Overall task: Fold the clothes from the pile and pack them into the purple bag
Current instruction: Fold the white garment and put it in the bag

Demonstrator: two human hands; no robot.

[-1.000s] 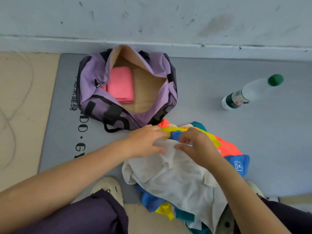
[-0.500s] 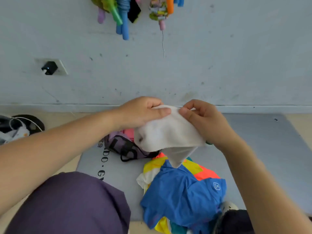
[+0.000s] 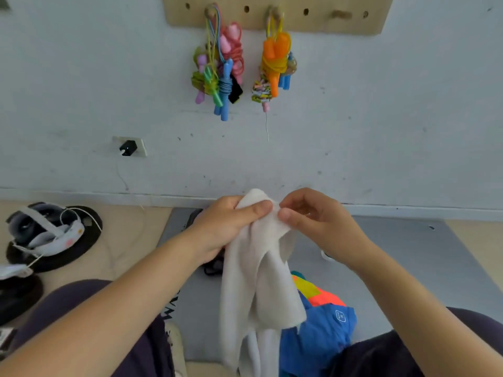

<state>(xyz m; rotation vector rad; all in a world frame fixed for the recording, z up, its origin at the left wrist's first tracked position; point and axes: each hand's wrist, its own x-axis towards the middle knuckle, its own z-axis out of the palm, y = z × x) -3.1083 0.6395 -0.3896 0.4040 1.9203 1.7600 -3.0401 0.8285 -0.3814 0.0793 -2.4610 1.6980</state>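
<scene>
White garment [image 3: 258,273] raised for sorting, seen from the head camera. The left hand [image 3: 226,227] is clenched round a bunched upper edge of the cloth, thumb laid across its front; the right hand [image 3: 318,224] pinches the adjoining edge between thumb and fingertips, just beside the left thumb. Held high by two close points, the cloth hangs free in long vertical folds, which probably lets its weight open it so that a seam or corner can be found before folding. Its lower part falls out of view at the bottom, between the knees. The remaining pile [image 3: 321,322], with blue uppermost over orange and yellow, lies on the grey mat [image 3: 408,262] toward its near edge, behind and to the right of the hanging cloth. The purple bag is almost wholly hidden behind the left hand; only dark strap-like shapes [image 3: 215,265] show below the wrist, and what they are cannot be told. Folding of this piece has not begun.
</scene>
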